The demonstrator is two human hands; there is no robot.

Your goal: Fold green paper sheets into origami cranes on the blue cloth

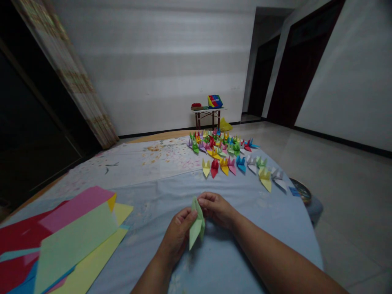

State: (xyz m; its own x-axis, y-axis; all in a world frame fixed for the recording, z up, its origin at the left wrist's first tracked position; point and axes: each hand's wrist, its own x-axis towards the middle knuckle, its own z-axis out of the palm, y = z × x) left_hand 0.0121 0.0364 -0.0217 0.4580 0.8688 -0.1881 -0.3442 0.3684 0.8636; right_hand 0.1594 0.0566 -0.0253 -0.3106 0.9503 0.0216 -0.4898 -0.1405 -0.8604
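We pinch a folded light-green paper piece (196,223) between both hands above the blue cloth (153,196), our left hand (179,232) clamped on its lower edge and our right hand (217,209) closed on its top, coloured sheets (76,237) lying at left, paper cranes (226,157) beyond.

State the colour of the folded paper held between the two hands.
Light green: the folded paper shows best in the head view, pinched by both hands.
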